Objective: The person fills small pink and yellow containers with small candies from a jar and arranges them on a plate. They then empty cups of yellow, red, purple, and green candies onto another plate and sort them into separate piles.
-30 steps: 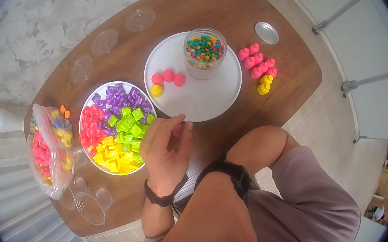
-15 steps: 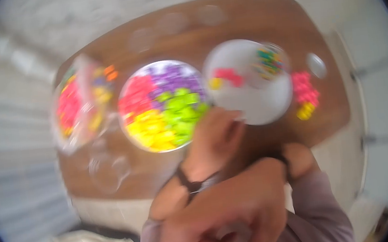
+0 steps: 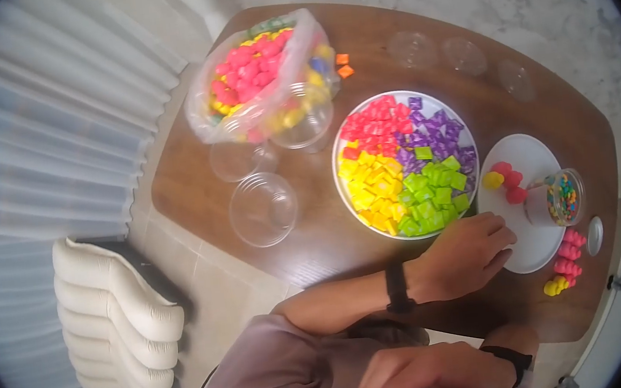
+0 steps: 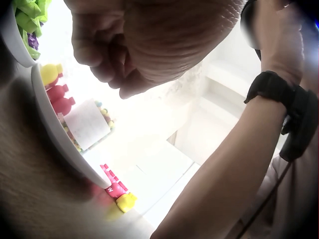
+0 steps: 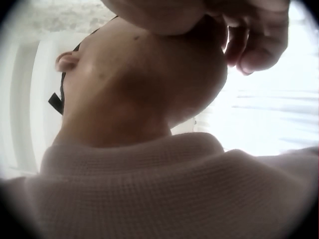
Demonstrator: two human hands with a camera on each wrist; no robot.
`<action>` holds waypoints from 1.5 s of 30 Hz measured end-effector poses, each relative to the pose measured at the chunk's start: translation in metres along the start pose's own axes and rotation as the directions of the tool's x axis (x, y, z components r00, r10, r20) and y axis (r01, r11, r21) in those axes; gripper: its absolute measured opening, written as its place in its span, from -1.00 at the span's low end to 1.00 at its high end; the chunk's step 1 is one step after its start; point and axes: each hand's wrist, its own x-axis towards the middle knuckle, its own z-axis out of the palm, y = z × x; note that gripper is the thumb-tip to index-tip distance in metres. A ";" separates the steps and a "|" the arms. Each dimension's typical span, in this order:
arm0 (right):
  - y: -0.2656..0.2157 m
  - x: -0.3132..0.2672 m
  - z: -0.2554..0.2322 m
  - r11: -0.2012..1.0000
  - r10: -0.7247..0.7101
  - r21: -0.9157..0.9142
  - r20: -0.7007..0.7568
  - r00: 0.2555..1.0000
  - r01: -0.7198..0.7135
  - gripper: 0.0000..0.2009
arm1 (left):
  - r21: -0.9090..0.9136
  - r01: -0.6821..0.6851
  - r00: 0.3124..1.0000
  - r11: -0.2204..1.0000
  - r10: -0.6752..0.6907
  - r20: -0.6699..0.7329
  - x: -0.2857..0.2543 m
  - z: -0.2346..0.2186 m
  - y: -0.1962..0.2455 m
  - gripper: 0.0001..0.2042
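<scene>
My left hand hangs over the table's near side, fingers loosely bent with nothing between them. It overlaps the edge of a white round plate in the head view. On that plate stand small pink bottles, a yellow bottle and a clear jar of colourful candies. Beside the hand, another white plate holds green wrapped candies, with yellow, pink and purple ones around them. My right hand is raised close to the head camera; its loosely curled fingers are near the person's chin, holding nothing visible.
A plastic bag full of pink and yellow bottles sits at the left, near clear cups. Clear lids and orange pieces lie at the back. More pink bottles and a silver lid lie at the right.
The head view has swung left, so the table shifts rightward and a cream chair shows fully. My left hand stays near the plates. The right hand remains raised near the camera.
</scene>
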 end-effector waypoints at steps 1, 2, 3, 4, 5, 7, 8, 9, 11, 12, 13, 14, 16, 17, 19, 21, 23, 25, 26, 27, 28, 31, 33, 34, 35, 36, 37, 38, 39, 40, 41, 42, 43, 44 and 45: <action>0.005 0.002 -0.003 0.997 -0.079 0.013 0.100 0.992 0.079 -0.82 | 0.011 0.012 1.000 1.000 -0.012 -0.002 -0.001 -0.001 0.000 -0.84; 0.008 0.003 -0.002 0.997 -0.079 0.008 0.088 0.993 0.078 -0.82 | -0.001 0.010 1.000 1.000 -0.010 0.003 -0.001 -0.002 0.000 -0.84; 0.011 0.004 -0.001 0.986 -0.126 0.119 0.079 0.989 0.116 -0.85 | -0.002 0.028 1.000 1.000 -0.028 0.009 0.000 -0.004 0.000 -0.83; 0.011 0.002 0.000 0.962 -0.174 0.225 0.058 0.983 0.157 -0.86 | -0.010 0.046 0.999 0.999 -0.046 0.018 0.001 -0.004 0.000 -0.82; 0.009 0.002 -0.003 0.962 -0.179 0.216 0.038 0.983 0.167 -0.86 | 0.009 0.040 0.999 0.999 -0.040 0.003 0.002 -0.004 0.001 -0.81; 0.004 0.002 -0.010 0.967 -0.088 0.248 0.096 0.991 0.062 -0.85 | 0.006 0.030 1.000 1.000 -0.030 0.002 0.003 -0.005 0.000 -0.81; 0.004 0.001 -0.007 0.969 -0.087 0.240 0.077 0.993 0.066 -0.85 | 0.017 0.026 1.000 1.000 -0.026 -0.011 0.003 -0.005 0.000 -0.81; 0.004 0.000 -0.001 0.945 -0.039 0.327 0.025 0.999 0.028 -0.84 | 0.017 0.017 1.000 1.000 -0.017 -0.015 0.003 -0.004 -0.001 -0.81; 0.006 -0.001 0.003 0.907 0.013 0.421 -0.028 1.000 0.000 -0.83 | 0.006 0.023 1.000 1.000 -0.023 -0.011 0.003 -0.003 -0.001 -0.80; 0.006 0.000 0.003 0.907 0.038 0.421 -0.006 0.999 -0.032 -0.84 | 0.012 0.027 1.000 1.000 -0.027 -0.005 0.003 -0.004 -0.001 -0.80; 0.007 0.003 0.001 0.903 0.058 0.425 0.025 0.998 -0.063 -0.84 | 0.019 0.036 0.999 0.999 -0.036 0.007 0.003 -0.007 -0.001 -0.80; 0.005 0.004 0.000 0.897 0.052 0.438 0.016 0.999 -0.053 -0.84 | 0.020 0.040 0.999 0.999 -0.040 0.008 0.003 -0.007 0.000 -0.80; -0.002 0.006 -0.003 0.915 0.069 0.397 0.031 0.997 -0.076 -0.84 | 0.014 0.039 0.999 0.999 -0.039 0.035 0.006 -0.008 0.000 -0.79; 0.003 0.007 -0.001 0.910 0.059 0.409 0.016 0.998 -0.061 -0.84 | 0.015 0.046 0.999 0.999 -0.046 0.015 0.006 -0.007 0.001 -0.79; 0.015 0.012 0.003 0.978 0.049 0.202 -0.021 0.999 -0.044 -0.74 | 0.000 0.047 0.999 0.999 -0.047 0.022 0.007 -0.007 0.000 -0.79; 0.011 0.009 0.003 0.948 0.039 0.318 -0.025 0.999 -0.029 -0.82 | 0.047 0.015 1.000 0.999 -0.015 -0.008 0.008 -0.006 -0.002 -0.78; 0.024 0.006 0.013 0.904 0.031 0.427 -0.056 0.998 -0.004 -0.84 | 0.033 0.057 0.998 0.998 -0.058 0.037 0.007 -0.008 0.001 -0.79; 0.056 0.014 0.035 0.725 -0.688 -0.327 -0.389 0.613 0.606 -0.84 | 0.041 0.117 0.991 0.992 -0.119 0.057 0.006 -0.008 0.003 -0.79; 0.057 0.009 0.035 0.729 -0.684 -0.364 -0.408 0.604 0.579 -0.84 | 0.073 0.091 0.994 0.993 -0.095 0.052 0.007 -0.009 0.002 -0.78; 0.044 0.009 0.030 0.876 -0.482 -0.146 -0.233 0.845 0.459 -0.83 | 0.102 0.069 0.996 0.992 -0.074 0.046 0.009 -0.010 0.002 -0.76; 0.034 0.007 0.026 0.970 -0.241 0.032 -0.002 0.971 0.240 -0.82 | 0.154 0.079 0.995 0.985 -0.087 0.047 0.008 -0.009 0.004 -0.77; 0.018 -0.005 0.020 0.978 -0.206 -0.011 -0.133 0.969 0.206 -0.73 | 0.130 0.085 0.995 0.988 -0.092 0.043 0.005 -0.001 0.003 -0.78; -0.013 0.002 -0.004 0.963 0.048 0.259 0.125 0.991 -0.079 -0.69 | 0.151 0.034 0.999 0.988 -0.039 0.030 0.011 0.000 0.002 -0.78; -0.033 0.005 -0.012 0.883 0.203 0.412 0.094 0.975 -0.224 -0.65 | 0.125 0.049 0.998 0.991 -0.053 0.030 0.009 0.000 0.003 -0.77; -0.044 0.005 -0.015 0.762 0.373 0.543 0.077 0.925 -0.353 -0.62 | 0.111 -0.004 1.000 0.994 0.004 0.001 0.009 0.001 0.000 -0.77; -0.041 0.003 -0.014 0.759 0.357 0.538 0.127 0.925 -0.367 -0.62 | 0.162 0.002 1.000 0.987 -0.001 -0.007 0.008 -0.002 0.001 -0.77; -0.037 -0.004 -0.019 0.853 0.169 0.499 0.015 0.986 -0.154 -0.63 | 0.123 0.057 0.998 0.991 -0.056 -0.010 0.009 0.002 -0.001 -0.77; -0.036 -0.008 -0.023 0.911 -0.026 0.408 -0.110 0.994 0.069 -0.64 | 0.052 0.088 0.996 0.995 -0.087 -0.015 0.012 0.005 -0.005 -0.78; -0.051 0.001 -0.042 0.989 -0.102 0.121 0.109 0.989 0.088 -0.67 | 0.048 0.079 0.996 0.996 -0.078 -0.032 0.010 0.000 -0.006 -0.79; -0.038 -0.005 -0.022 0.990 -0.086 0.115 0.084 0.993 0.076 -0.67 | 0.019 0.083 0.996 0.996 -0.082 -0.031 0.010 -0.001 -0.006 -0.79; -0.012 -0.011 0.014 0.946 -0.193 0.214 -0.230 0.954 0.243 -0.67 | 0.033 0.077 0.997 0.997 -0.076 -0.025 0.012 -0.004 -0.006 -0.79; 0.004 -0.011 0.035 0.868 -0.246 0.255 -0.525 0.815 0.427 -0.66 | 0.056 0.076 0.997 0.995 -0.075 -0.021 0.013 -0.007 -0.005 -0.79; 0.006 -0.006 0.037 0.870 -0.238 0.251 -0.539 0.808 0.424 -0.66 | 0.077 0.061 0.998 0.995 -0.061 -0.002 0.013 -0.009 -0.004 -0.80; 0.006 -0.002 0.037 0.764 -0.096 0.538 -0.451 0.887 0.356 -0.65 | 0.057 0.053 0.999 0.997 -0.053 0.001 0.013 -0.004 -0.005 -0.80; 0.004 0.001 0.034 0.580 0.009 0.776 -0.309 0.951 0.246 -0.64 | 0.031 0.073 0.997 0.997 -0.073 0.002 0.013 -0.002 -0.004 -0.80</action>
